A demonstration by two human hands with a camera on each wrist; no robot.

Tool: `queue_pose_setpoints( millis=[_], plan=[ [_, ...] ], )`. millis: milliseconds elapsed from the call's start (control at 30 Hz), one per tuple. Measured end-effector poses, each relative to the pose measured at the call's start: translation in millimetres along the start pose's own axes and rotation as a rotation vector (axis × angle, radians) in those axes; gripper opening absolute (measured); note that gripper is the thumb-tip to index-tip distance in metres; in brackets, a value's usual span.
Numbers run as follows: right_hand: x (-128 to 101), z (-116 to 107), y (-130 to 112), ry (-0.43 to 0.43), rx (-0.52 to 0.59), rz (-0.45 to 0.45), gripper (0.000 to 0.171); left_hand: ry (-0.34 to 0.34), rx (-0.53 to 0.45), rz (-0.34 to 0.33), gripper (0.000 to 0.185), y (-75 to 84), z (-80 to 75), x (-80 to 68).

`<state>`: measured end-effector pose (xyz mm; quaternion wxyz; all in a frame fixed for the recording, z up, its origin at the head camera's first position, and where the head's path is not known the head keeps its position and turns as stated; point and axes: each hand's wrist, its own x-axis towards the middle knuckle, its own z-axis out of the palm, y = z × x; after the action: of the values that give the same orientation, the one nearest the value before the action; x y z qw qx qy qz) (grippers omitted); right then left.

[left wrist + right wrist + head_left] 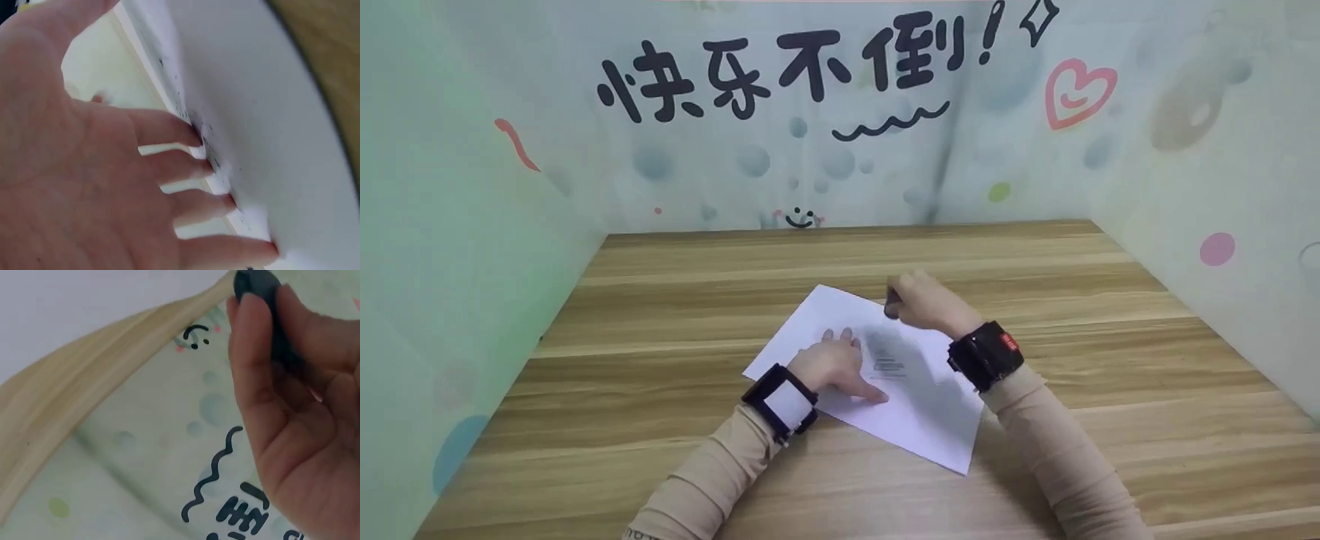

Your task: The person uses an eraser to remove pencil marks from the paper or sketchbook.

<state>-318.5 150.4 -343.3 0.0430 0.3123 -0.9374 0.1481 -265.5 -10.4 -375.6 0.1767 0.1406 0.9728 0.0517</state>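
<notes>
A white sheet of paper [930, 420] lies at an angle on the table, with a few small lines of dark print near its middle. On its left part the left hand [834, 366] rests with fingers spread; in the left wrist view its fingertips [225, 201] touch the paper. Above the sheet's far right edge, the right hand [924, 301] pinches a small dark object with a rounded end [260, 286] between thumb and fingers. The rest of that object is hidden in the hand, and its kind cannot be told.
The wood-grain table [675, 315] runs back to a printed cloth wall [885, 172] with large black characters. Pale cloth walls stand at the left and right sides. Each wrist wears a black strapped device [986, 355].
</notes>
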Motion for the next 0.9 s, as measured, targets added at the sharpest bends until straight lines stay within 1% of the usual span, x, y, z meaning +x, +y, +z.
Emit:
queue_pose_setpoints(
  millis=[33,67,133,200,233,300,367,467,533,567,633,733,833,900],
  plan=[
    [-1,-3,2,0.021,0.049,0.024,0.004,0.023,-0.016,-0.042,0.105,0.4,0.8,-0.9],
    [-2,-6,4,0.012,0.091,0.059,0.004,0.047,-0.031,-0.078,0.106,0.7,1.6,-1.4],
    [-2,-7,7,-0.048,0.152,0.111,0.006,0.091,-0.048,-0.137,0.106,1.4,3.5,-2.4],
    [0,-3,9,-0.133,0.189,0.151,0.008,0.110,-0.035,-0.162,0.105,1.8,4.7,-2.7],
    [1,0,9,-0.167,0.190,0.150,0.008,0.107,-0.023,-0.163,0.105,1.6,4.7,-2.8],
    [5,9,8,-0.203,0.172,0.128,0.008,0.074,-0.010,-0.144,0.105,0.4,3.8,-2.5],
    [8,19,4,-0.208,0.135,0.088,0.008,0.026,0.016,-0.086,0.102,-1.9,0.9,-1.7],
    [13,30,-4,-0.159,0.014,0.002,0.007,-0.014,0.062,0.035,0.092,-6.8,-4.7,0.6],
    [15,36,-8,-0.114,-0.079,-0.039,0.008,-0.017,0.099,0.102,0.080,-9.6,-7.9,2.0],
    [16,38,-9,-0.091,-0.115,-0.046,0.009,-0.009,0.111,0.126,0.074,-10.9,-9.0,2.8],
    [15,40,-11,-0.056,-0.172,-0.043,0.010,-0.002,0.109,0.147,0.067,-12.1,-9.5,3.4],
    [14,41,-13,-0.070,-0.224,-0.061,0.010,0.004,0.076,0.136,0.062,-12.1,-8.1,3.3],
    [14,40,-14,-0.086,-0.245,-0.069,0.009,0.002,0.065,0.127,0.068,-10.6,-6.7,3.4],
    [14,40,-14,-0.075,-0.250,-0.044,0.008,0.004,0.072,0.130,0.072,-9.6,-6.3,3.7]
  ],
)
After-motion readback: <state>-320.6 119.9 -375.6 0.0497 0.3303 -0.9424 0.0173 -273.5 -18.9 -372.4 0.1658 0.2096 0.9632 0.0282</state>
